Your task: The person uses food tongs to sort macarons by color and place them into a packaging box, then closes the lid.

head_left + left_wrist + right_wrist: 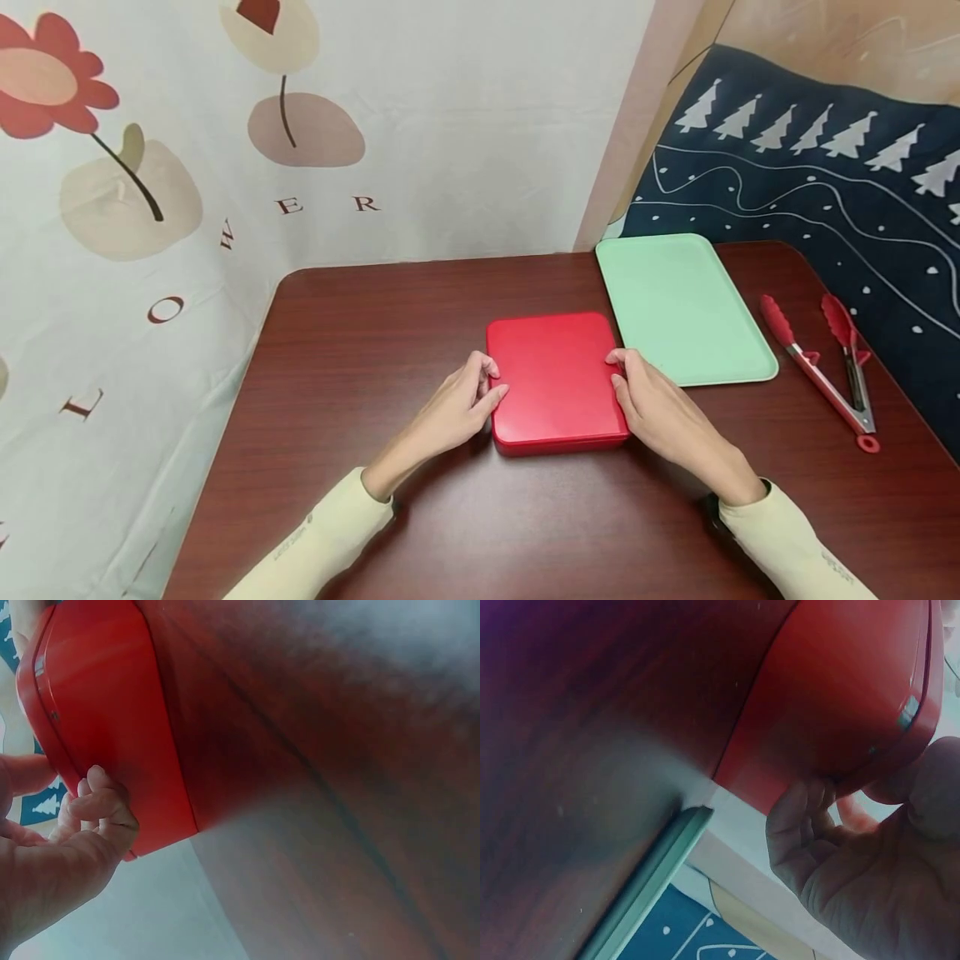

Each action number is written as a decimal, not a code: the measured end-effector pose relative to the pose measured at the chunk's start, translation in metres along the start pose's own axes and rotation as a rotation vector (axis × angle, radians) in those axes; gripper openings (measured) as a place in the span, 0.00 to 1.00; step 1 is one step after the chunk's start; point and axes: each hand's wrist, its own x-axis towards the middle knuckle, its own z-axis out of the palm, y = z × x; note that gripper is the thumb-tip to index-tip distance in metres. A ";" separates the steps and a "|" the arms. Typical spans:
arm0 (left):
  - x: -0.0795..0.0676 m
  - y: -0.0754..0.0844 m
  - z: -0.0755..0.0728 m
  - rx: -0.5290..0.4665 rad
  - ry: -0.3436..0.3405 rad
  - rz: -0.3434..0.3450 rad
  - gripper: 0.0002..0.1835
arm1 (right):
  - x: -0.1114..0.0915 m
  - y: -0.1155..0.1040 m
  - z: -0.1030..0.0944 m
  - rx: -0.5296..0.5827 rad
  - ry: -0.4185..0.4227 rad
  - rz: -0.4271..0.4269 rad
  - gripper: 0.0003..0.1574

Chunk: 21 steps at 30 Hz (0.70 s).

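Note:
A closed red box point(557, 379) with a smooth lid and rounded corners sits on the dark wooden table. My left hand point(453, 404) holds its left side, thumb over the lid edge and fingers curled against the wall just below. On the opposite side, my right hand point(663, 408) grips the lid's edge point(932, 690) in the same way. The left wrist view shows a thin seam between the lid point(31, 690) and the box wall point(112, 712). Whatever is inside the box is hidden.
Behind the box to the right lies a mint-green tray point(682, 308). Red-tipped tongs point(825, 392) rest spread apart near the right edge of the table point(360, 333). A white flower-print curtain point(465, 125) and a dark tree-print cloth point(810, 192) hang around the table.

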 end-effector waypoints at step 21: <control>-0.031 0.012 -0.012 -0.187 -0.293 -0.355 0.22 | -0.018 -0.002 -0.022 0.211 -0.321 0.271 0.29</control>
